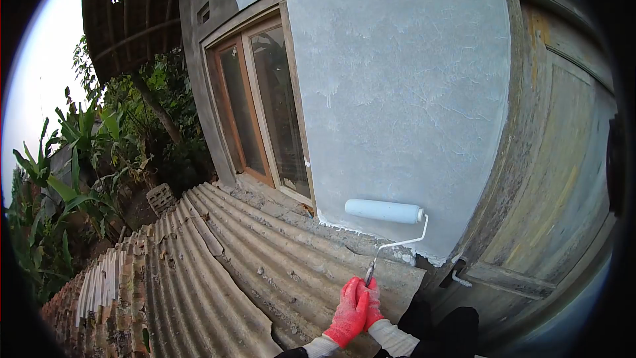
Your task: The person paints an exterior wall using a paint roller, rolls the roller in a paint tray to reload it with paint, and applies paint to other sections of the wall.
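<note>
A paint roller (379, 211) with a pale, paint-coated sleeve lies against the lower part of the wall (397, 106), which is coated in light blue-grey. Its white wire frame bends down to a handle held low in front of me. My left hand (347, 315), in a red-coated glove, is closed around the handle. Beside it, my right hand (373, 303) in a matching glove is closed on the same handle, partly hidden behind the left. Little of the grip itself shows between the gloves.
Below the wall slopes a corrugated roof (218, 278) scattered with small debris. A wood-framed window (258, 99) stands left of the painted area, and a weathered wooden door (550, 152) stands to the right. Plants (79, 179) grow beyond the roof at far left.
</note>
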Available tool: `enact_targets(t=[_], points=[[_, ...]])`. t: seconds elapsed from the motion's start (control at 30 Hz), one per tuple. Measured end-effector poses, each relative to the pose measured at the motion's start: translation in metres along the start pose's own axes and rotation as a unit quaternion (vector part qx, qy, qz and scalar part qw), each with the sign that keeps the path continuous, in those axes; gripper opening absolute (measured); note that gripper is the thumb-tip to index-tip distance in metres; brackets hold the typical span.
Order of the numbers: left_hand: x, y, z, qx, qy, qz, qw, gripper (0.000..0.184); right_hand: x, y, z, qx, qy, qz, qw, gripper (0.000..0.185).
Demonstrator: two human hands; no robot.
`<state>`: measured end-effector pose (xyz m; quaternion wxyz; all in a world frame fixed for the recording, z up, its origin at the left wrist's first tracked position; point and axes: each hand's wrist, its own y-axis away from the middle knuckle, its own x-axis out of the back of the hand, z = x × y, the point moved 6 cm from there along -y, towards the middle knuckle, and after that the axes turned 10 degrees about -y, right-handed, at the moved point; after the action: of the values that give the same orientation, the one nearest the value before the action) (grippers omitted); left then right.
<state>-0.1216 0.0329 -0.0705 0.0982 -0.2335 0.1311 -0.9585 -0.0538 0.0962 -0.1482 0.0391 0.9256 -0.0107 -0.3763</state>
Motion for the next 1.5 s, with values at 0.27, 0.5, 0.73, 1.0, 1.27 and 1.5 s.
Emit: enact_targets(t=[0.27, 0.5, 0.73, 1.0, 1.27, 1.5], points=[[-0.011, -0.015, -0.006, -0.002, -0.013, -0.028, 1.0, 0.054, -0.017, -0.056, -0.015, 0.054, 0.01, 0.104, 0.993, 0.008], [0.029, -0.022, 0.049, -0.08, -0.002, 0.083, 0.993, 0.055, -0.11, -0.079, -0.116, 0.108, 0.045, 0.027, 0.993, 0.01], [0.044, -0.019, 0.083, -0.101, 0.016, 0.051, 0.993, 0.053, -0.31, -0.097, -0.372, 0.283, 0.19, -0.083, 0.936, 0.02], [0.056, -0.019, 0.095, -0.137, -0.007, 0.076, 0.988, 0.05, -0.422, -0.066, -0.507, 0.403, 0.21, -0.179, 0.873, 0.027], [0.065, -0.001, 0.102, -0.164, -0.027, 0.082, 0.983, 0.053, -0.195, -0.033, -0.233, 0.159, 0.077, -0.117, 0.977, 0.011], [0.072, 0.005, 0.086, -0.096, 0.042, 0.099, 0.99, 0.053, -0.064, -0.011, -0.039, -0.079, 0.097, 0.037, 0.991, 0.014]])
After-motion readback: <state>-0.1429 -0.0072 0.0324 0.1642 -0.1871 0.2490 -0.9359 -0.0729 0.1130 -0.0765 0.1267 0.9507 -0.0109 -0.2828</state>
